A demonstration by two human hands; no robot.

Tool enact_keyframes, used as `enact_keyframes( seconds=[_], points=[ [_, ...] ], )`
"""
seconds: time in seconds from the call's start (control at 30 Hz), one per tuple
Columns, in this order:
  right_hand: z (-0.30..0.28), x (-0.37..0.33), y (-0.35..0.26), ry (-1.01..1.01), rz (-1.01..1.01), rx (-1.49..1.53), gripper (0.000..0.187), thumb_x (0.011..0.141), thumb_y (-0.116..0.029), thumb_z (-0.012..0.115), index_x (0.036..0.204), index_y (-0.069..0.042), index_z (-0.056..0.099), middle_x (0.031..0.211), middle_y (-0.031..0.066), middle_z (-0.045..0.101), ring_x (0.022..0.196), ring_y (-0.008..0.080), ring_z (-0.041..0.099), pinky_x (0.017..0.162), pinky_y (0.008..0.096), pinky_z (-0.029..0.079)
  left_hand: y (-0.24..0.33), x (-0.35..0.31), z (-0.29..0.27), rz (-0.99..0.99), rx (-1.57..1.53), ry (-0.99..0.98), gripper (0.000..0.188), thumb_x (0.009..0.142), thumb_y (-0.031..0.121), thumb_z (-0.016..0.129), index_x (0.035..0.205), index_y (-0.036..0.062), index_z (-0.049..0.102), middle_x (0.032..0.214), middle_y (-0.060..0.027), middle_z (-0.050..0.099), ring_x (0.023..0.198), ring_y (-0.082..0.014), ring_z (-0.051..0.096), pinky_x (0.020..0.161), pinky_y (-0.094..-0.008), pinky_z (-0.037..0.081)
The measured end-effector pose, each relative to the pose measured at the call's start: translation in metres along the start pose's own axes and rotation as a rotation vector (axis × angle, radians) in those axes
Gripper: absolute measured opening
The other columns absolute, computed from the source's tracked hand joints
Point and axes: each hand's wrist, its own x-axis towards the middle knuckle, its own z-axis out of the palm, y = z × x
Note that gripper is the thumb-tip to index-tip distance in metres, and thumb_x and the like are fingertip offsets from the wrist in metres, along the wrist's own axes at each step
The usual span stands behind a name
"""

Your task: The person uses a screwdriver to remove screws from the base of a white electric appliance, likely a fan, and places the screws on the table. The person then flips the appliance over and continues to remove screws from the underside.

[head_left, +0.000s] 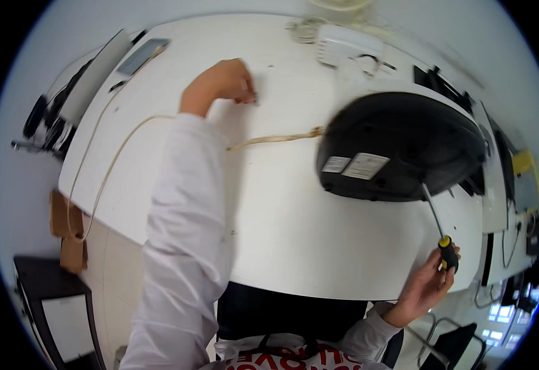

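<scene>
A white appliance lies on its side at the table's right, its black oval base [399, 142] turned toward me and carrying two white labels. My right hand [426, 287] grips a screwdriver [447, 250] by its black and yellow handle. Its metal shaft reaches up to the base's near edge; whether the tip sits in a hole I cannot tell. Over the middle of the table, my left hand [223, 83] has its fingers pinched together close to the surface. Something tiny and dark shows at the fingertips, too small to name. A beige cord [275, 140] runs from the appliance beneath my left forearm.
The white table [294, 246] has a few small dark specks on it. A grey phone-like slab [144, 57] lies at the far left. At the back stand a white plastic device [347, 44] and a coiled cable [306, 29]. Monitors line both sides.
</scene>
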Motion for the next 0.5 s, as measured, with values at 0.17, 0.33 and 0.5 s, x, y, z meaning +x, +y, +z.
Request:
enact_keyframes(
  seconds=[0.17,0.33,0.5],
  points=[
    [0.014,0.005,0.003,-0.026,-0.19,-0.004,0.038,0.085,0.006,0.051,0.121,0.005,0.04,0.123,0.0166,0.043,0.126,0.0294,0.04,0.112,0.0417,0.03,-0.007,0.01,0.005,0.056,-0.021,-0.054,0.011,0.064,0.006,0.07,0.071,-0.002,0.068,0.063,-0.0095,0.066,0.058,-0.0159,0.065,0.058,-0.0283,0.051],
    [0.023,0.008,-0.005,-0.038,-0.37,0.042,0.032,0.085,0.005,0.054,0.114,0.001,0.043,0.12,0.0154,0.043,0.123,0.0284,0.044,0.109,0.0423,0.036,0.004,0.001,0.0,0.004,-0.035,-0.065,0.007,0.068,0.002,0.066,0.074,-0.0013,0.066,0.065,-0.0089,0.066,0.059,-0.0151,0.064,0.054,-0.0274,0.046],
    [0.024,0.003,-0.01,-0.01,-0.478,-0.066,0.03,0.084,0.005,0.055,0.112,-0.002,0.045,0.118,0.0162,0.044,0.121,0.0296,0.045,0.109,0.0417,0.035,0.015,-0.011,-0.01,0.028,0.001,0.053,0.006,0.073,0.004,0.065,0.075,-0.0023,0.064,0.063,-0.0088,0.064,0.056,-0.0149,0.061,0.052,-0.0277,0.045]
  ],
)
